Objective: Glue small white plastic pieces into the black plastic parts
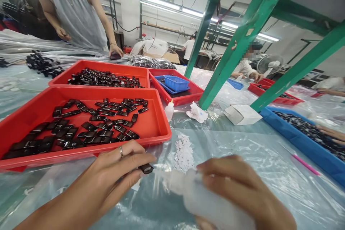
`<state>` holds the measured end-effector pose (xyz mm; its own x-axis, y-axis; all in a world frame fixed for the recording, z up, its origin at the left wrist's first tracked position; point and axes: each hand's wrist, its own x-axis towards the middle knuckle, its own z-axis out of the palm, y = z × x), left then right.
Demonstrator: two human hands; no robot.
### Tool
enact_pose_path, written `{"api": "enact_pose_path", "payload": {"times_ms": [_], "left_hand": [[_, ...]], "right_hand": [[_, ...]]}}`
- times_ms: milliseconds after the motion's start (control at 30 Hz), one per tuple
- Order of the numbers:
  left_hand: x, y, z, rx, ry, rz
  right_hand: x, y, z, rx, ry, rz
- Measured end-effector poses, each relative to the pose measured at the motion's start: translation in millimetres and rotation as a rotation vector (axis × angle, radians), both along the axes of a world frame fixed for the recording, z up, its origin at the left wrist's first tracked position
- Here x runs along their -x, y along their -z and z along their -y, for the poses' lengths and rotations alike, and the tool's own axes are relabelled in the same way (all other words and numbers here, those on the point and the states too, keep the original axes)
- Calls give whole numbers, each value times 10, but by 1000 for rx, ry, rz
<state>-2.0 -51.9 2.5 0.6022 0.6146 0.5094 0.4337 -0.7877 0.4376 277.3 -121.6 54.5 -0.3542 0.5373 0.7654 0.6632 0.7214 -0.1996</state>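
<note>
My left hand point(121, 167), with a ring on one finger, pinches a small black plastic part point(146, 168) between fingertips just in front of a red tray point(159, 129). My right hand point(239, 190) grips a translucent white squeeze bottle point(205, 201), blurred, whose nozzle points left at the black part. The tray holds several more black parts point(91, 122). A small heap of white bits point(184, 151) lies on the plastic-covered table just beyond both hands.
A second red tray of black parts point(105, 77) and a third red tray holding a blue basket point(176, 83) stand behind. A small bottle point(169, 110), crumpled tissue point(197, 113), white box point(241, 114), pink stick point(306, 164), blue tray point(296, 140) and green frame legs point(237, 39) lie right. Other people work nearby.
</note>
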Motion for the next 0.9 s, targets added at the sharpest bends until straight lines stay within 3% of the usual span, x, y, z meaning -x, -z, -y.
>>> {"api": "enact_pose_path", "payload": {"times_ms": [133,300,400,600,667,767,833,900], "left_hand": [[-26,51,-5,22,9,66],[-23,99,-40,22,11,119],[-9,97,-80,21,7,153],[-7,11,-126,24,-5,165],[-8,-14,-149,9,-22,171],[-1,-32,-194,-36,-46,188],[5,-35,-219,-71,-57,202],[3,-36,-228,-92,-74,208]], "right_hand": [[-93,29,-282,-19,124,-359],[-341,303,-786,367,191,-663],[-472,525,-1012,501,259,-663],[-590,791,-1213,549,325,-587],[-651,778,-1234,534,336,-558],[-703,612,-1171,430,382,-516],[-617,445,-1029,272,405,-456],[-386,319,-812,145,317,-285]]}}
